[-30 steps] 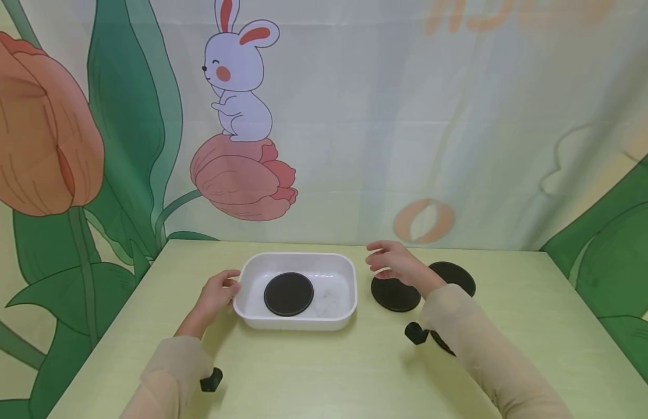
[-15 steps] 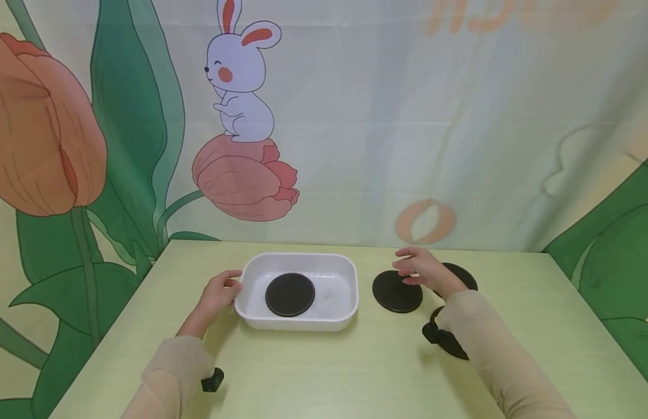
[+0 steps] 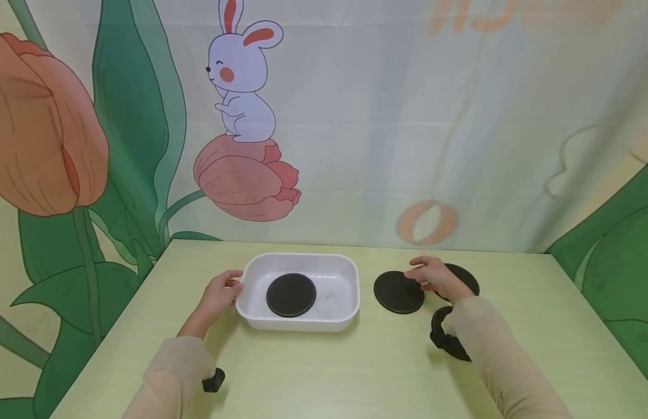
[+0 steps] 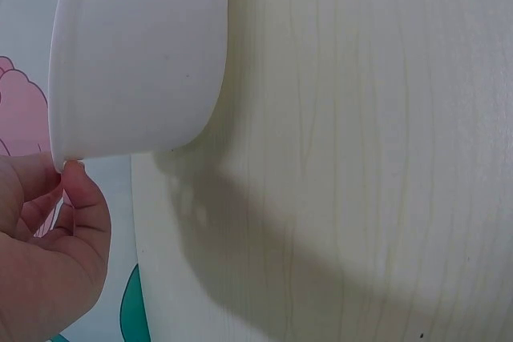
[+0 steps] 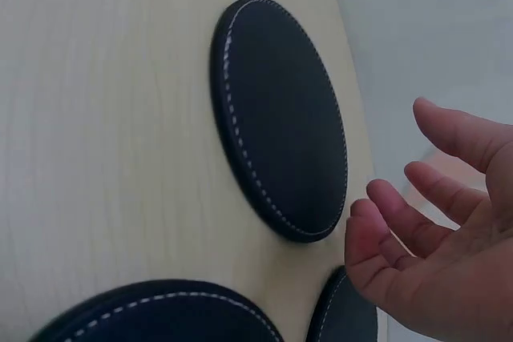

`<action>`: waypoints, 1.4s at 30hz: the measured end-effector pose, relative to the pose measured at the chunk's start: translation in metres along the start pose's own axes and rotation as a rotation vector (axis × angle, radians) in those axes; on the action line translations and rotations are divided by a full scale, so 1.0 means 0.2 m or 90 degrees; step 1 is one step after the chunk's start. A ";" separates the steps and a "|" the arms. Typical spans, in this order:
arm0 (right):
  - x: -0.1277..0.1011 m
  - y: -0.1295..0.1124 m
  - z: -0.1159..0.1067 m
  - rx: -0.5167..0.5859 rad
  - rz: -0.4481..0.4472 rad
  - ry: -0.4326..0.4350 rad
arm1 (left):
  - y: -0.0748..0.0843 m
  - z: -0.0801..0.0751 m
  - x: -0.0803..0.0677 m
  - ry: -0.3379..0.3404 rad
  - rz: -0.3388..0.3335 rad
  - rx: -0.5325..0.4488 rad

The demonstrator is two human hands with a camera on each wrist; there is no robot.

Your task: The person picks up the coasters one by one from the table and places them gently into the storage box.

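Backdrop (image 3: 344, 116): you see orange letter-like marks (image 3: 491, 25) at far right, cut off above; you cannot read them.
Readable text: none for you.

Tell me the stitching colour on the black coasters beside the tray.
White stitching, shown best in the right wrist view.

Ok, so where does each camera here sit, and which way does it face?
Head: worn on the head, facing forward and down at the table, white tray and black discs; left hand, right hand and both sleeves show.
Left wrist: on that wrist, facing the tray's outer wall; the left hand shows, at the rim.
Right wrist: on that wrist, facing three discs on the table; the right hand shows.
Shared: the tray is in head and left wrist, those three discs in head and right wrist.
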State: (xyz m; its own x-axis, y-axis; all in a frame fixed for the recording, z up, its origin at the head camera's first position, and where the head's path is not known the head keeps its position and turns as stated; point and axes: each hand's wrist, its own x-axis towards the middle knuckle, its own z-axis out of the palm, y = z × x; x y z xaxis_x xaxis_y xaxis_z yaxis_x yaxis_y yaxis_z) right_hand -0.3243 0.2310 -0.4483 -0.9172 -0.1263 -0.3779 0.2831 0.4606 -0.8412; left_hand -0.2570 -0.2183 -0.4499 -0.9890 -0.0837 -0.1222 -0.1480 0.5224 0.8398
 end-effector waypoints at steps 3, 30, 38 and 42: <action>0.01 0.03 0.00 -0.036 -0.018 0.014 | 0.00 0.00 0.00 -0.001 -0.005 -0.002; 0.09 0.12 0.04 -0.200 -0.049 0.029 | 0.01 0.00 -0.01 -0.002 -0.002 -0.008; 0.10 0.13 0.04 -0.205 -0.047 0.006 | 0.01 0.00 -0.01 -0.001 -0.005 -0.011; 0.10 0.12 0.05 -0.195 -0.038 -0.002 | 0.01 0.00 -0.01 -0.002 -0.008 -0.013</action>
State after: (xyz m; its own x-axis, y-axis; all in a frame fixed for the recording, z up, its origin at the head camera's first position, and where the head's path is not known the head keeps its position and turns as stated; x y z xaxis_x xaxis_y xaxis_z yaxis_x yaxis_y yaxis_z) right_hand -0.3326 0.2318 -0.4803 -0.9289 -0.1636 -0.3324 0.1304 0.6954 -0.7067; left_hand -0.2563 -0.2171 -0.4477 -0.9870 -0.0875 -0.1351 -0.1609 0.5043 0.8484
